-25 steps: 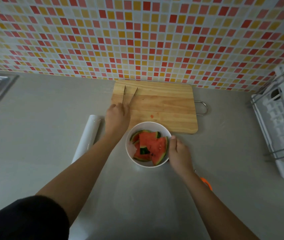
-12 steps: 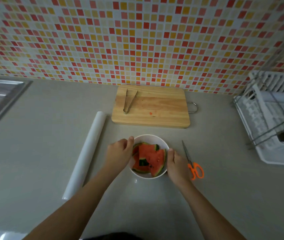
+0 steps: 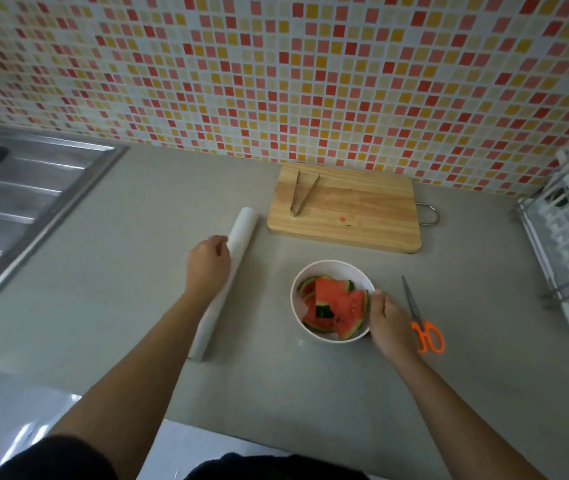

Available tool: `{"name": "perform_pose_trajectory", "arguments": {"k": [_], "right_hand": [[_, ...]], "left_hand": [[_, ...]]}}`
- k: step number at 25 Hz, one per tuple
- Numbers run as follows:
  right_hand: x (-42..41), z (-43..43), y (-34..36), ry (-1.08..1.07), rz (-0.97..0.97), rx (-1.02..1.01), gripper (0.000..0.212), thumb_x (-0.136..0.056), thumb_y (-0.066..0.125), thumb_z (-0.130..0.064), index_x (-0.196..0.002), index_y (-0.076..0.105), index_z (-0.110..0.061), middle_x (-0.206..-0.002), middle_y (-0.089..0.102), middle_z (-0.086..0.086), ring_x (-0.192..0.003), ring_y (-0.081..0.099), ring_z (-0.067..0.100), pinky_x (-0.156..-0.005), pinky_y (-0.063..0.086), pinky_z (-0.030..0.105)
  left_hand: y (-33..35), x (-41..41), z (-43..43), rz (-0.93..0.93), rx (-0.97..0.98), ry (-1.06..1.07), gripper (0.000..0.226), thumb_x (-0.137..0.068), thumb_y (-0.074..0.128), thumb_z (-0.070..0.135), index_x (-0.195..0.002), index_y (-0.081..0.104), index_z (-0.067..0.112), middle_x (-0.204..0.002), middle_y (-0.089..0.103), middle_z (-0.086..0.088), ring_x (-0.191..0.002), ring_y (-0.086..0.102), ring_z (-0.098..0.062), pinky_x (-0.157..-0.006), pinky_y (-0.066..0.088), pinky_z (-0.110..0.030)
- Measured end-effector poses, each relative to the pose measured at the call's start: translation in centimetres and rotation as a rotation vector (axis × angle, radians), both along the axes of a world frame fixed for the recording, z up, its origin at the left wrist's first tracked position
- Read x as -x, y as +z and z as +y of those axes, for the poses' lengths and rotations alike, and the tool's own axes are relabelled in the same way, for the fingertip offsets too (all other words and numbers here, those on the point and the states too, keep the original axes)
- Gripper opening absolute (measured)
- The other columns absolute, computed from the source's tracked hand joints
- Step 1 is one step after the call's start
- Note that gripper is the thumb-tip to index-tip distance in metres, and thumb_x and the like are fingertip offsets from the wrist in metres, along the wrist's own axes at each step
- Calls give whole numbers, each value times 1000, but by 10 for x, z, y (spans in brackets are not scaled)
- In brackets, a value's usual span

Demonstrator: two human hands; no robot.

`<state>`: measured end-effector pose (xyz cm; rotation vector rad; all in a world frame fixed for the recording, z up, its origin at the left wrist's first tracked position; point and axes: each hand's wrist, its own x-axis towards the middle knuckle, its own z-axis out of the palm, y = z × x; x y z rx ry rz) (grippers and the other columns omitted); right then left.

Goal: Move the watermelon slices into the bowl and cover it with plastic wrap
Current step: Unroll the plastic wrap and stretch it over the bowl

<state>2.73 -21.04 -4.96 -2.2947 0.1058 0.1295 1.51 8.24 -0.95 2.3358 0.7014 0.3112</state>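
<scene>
A white bowl (image 3: 331, 265) stands on the grey counter and holds several red watermelon slices (image 3: 336, 303) with green rind. My right hand (image 3: 389, 322) grips the bowl's right rim, thumb at the edge. A white roll of plastic wrap (image 3: 243, 228) lies slanted on the counter to the left of the bowl. My left hand (image 3: 208, 265) is on the middle of the roll, fingers curled against it. The part of the roll under that hand and forearm is hidden.
A wooden cutting board (image 3: 362, 209) with metal tongs (image 3: 302, 195) on it lies behind the bowl by the tiled wall. Orange-handled scissors (image 3: 421, 323) lie just right of my right hand. A white dish rack (image 3: 567, 258) stands at the far right, a steel sink (image 3: 16, 202) at the left.
My left hand let go of the tongs on the board, touched the bowl's left rim, then moved left onto the plastic wrap roll. My right hand stayed on the bowl.
</scene>
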Motion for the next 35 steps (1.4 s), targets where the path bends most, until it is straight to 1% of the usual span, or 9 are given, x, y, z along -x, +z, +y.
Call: {"name": "perform_pose_trajectory", "arguments": {"k": [2, 4, 7, 12, 16, 20, 25, 29, 35], "right_hand": [[1, 0, 0, -18, -1, 20, 42, -100, 27, -28, -69, 49, -9, -78, 60, 22, -81, 57, 34, -65, 30, 33], [2, 1, 1, -17, -1, 24, 42, -100, 26, -28, -71, 50, -7, -78, 60, 24, -83, 58, 36, -66, 33, 34], [1, 3, 2, 8, -2, -1, 43, -100, 26, -27, -72, 51, -6, -79, 60, 24, -85, 58, 37, -69, 36, 35], [1, 3, 8, 7, -18, 37, 42, -100, 27, -27, -73, 51, -6, -86, 63, 29, -87, 59, 39, -69, 36, 35], [1, 4, 10, 25, -7, 117, 46, -100, 25, -29, -89, 59, 0, -100, 63, 29, -98, 58, 40, -77, 39, 37], [3, 2, 11, 25, 15, 152, 47, -100, 24, -30, -94, 60, -1, -105, 63, 28, -101, 58, 39, -77, 39, 35], [6, -5, 18, -29, -37, 103, 43, -98, 23, -42, -120, 51, -18, -123, 59, 14, -114, 53, 34, -83, 38, 36], [-21, -2, 51, -115, -193, 91, 40, -96, 29, -42, -123, 52, -23, -121, 62, 9, -111, 56, 31, -87, 42, 37], [-81, 30, 150, -75, -238, -457, 32, -92, 42, -47, -100, 65, -26, -101, 68, -5, -96, 63, 15, -86, 49, 33]], "left_hand": [[-10, 6, 41, 118, 70, 40, 28, -96, 44, 14, -102, 68, 1, -114, 66, -21, -110, 59, -36, -91, 42, -34], [-19, 14, 53, 255, 230, -26, 29, -96, 49, 23, -88, 66, 1, -105, 67, -24, -101, 61, -36, -87, 46, -37], [-25, 16, 44, 382, 181, -142, 41, -95, 50, 36, -90, 65, -2, -98, 66, -21, -86, 57, -28, -74, 42, -31], [-15, 10, 30, 421, 162, -185, 41, -98, 43, 34, -97, 64, -1, -107, 65, -21, -100, 60, -34, -85, 45, -35], [-13, 11, 30, 411, 204, -173, 43, -98, 43, 33, -105, 64, -5, -107, 64, -21, -101, 59, -36, -91, 48, -40], [-14, 13, 27, 420, 199, -167, 44, -95, 48, 40, -91, 64, -1, -91, 61, -14, -83, 55, -29, -75, 42, -32], [-4, 14, 16, 271, 321, -136, 35, -91, 56, 37, -81, 61, 4, -83, 56, -11, -76, 52, -24, -72, 44, -34], [34, 2, -26, 44, 489, -278, 36, -89, 60, 39, -109, 68, 10, -96, 66, -3, -91, 62, -22, -84, 53, -42], [83, -12, -103, -149, 511, -438, 30, -89, 60, 39, -116, 65, 26, -99, 65, 13, -92, 63, -11, -81, 52, -30]]}}
